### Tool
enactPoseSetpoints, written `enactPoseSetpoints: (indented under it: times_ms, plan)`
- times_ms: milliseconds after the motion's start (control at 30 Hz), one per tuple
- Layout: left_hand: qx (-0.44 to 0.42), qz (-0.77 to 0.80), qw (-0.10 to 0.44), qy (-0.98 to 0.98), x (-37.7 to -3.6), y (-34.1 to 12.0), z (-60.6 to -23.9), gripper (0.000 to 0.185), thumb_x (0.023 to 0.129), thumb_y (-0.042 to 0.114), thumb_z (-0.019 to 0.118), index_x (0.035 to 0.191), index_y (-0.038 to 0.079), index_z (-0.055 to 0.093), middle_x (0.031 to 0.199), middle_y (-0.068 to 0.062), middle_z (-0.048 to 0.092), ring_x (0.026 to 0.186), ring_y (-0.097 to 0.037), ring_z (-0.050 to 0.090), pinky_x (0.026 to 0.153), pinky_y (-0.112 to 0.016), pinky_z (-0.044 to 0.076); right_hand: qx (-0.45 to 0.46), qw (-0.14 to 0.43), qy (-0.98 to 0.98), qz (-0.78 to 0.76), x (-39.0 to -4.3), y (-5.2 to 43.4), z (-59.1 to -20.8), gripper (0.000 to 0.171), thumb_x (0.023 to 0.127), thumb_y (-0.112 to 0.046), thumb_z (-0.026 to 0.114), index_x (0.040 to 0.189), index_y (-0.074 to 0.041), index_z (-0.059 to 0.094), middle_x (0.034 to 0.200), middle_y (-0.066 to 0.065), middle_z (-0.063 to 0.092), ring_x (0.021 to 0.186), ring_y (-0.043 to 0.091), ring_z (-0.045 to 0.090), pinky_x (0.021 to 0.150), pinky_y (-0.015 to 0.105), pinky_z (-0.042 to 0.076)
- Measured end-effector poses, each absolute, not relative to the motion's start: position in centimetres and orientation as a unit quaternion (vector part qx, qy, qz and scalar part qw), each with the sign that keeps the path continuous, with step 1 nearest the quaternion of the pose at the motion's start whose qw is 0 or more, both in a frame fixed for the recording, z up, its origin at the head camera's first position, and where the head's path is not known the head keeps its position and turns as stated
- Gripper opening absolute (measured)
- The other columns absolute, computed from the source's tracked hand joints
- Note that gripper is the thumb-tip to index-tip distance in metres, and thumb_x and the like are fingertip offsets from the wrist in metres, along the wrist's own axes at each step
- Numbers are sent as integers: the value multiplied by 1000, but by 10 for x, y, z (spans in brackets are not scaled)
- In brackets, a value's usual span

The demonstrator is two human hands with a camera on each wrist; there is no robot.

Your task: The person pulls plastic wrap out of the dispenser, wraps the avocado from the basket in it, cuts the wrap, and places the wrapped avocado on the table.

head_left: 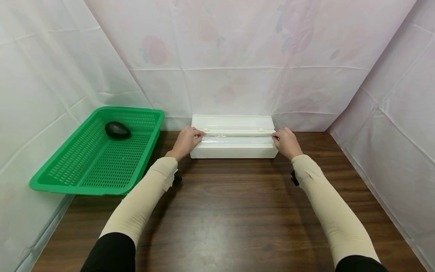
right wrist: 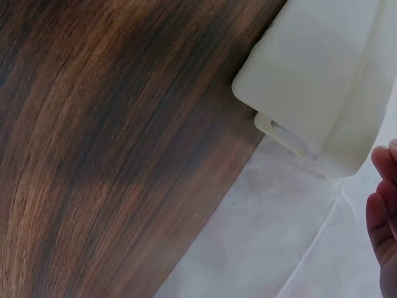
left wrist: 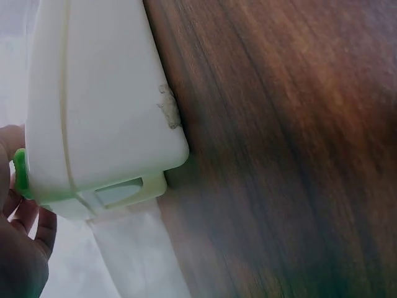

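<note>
1. Left hand (head_left: 186,140): its fingers curl over the left end of the white plastic-wrap dispenser box (head_left: 234,147), at the seam where the raised lid (head_left: 232,121) meets the base. The grip sits at the very end, presumably to leave the film edge free.
2. Right hand (head_left: 286,142): mirrors the left and grasps the box's right end at the same seam; paired end grips steady a long, light box.
3. Dispenser box: stands at the back of the dark wooden table (head_left: 231,219), just beside the draped white backdrop (head_left: 238,45), lid open toward the wall; clear film shows along the opening.
4. Green perforated basket (head_left: 98,155): lies well apart to the left, overhanging the table edge, and holds one dark oval object (head_left: 117,130), possibly an avocado.
5. View differences: only the head camera shows both grips. The left wrist camera shows the box's end wall (left wrist: 105,105), a scuffed patch and little of the hand (left wrist: 22,248); the right wrist camera shows the opposite corner (right wrist: 316,74) and fingertips (right wrist: 383,205) beside it, contact unseen.
</note>
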State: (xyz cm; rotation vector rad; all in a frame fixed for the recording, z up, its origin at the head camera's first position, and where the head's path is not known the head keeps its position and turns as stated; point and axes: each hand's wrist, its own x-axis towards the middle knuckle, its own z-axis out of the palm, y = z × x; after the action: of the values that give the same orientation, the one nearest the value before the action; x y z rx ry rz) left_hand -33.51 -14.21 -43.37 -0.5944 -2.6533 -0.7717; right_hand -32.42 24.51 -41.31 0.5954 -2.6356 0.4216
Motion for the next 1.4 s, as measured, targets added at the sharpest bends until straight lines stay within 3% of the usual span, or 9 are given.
enactPoseSetpoints:
  times_ms: [200,300,533,767,1133,1400]
  plan:
    - [-198,-275,147,-929,-334,-138,-433,14,93,14,64,94,8,76,97,-9,73,91,-28,57,81,-41,48,205,191,-947,157,-324,246,-414,16,91,-3,63,99,5,74,89,22,71,77,32,54,74,43,47]
    - [-194,-278,148,-929,-333,-136,-433,16,93,20,67,95,7,76,97,-9,74,93,-28,59,83,-42,49,204,199,-946,158,-324,246,-415,16,91,-4,64,99,5,74,90,22,72,78,33,55,73,44,47]
    - [-194,-300,162,-920,-330,-135,-431,17,94,17,65,104,7,75,99,-9,75,91,-27,61,80,-40,50,216,206,-943,146,-324,249,-415,13,89,-4,66,95,4,75,86,20,72,80,33,56,76,44,48]
    - [-205,-302,154,-918,-330,-139,-429,17,92,21,69,100,9,77,104,-7,75,96,-26,62,84,-42,50,223,206,-942,142,-323,252,-413,13,88,0,65,95,4,75,85,19,71,83,34,57,78,44,49]
    - [-197,-362,164,-896,-328,-146,-435,14,87,20,73,89,7,78,90,-9,73,82,-24,62,69,-36,50,192,202,-943,180,-325,252,-419,13,88,-2,66,93,5,76,88,22,73,79,34,57,74,45,48]
    - [-209,-374,199,-881,-331,-144,-438,17,90,20,70,95,6,78,94,-10,75,85,-25,68,74,-39,54,188,218,-934,211,-324,250,-419,14,88,-3,68,95,7,75,90,23,72,79,35,57,73,45,47]
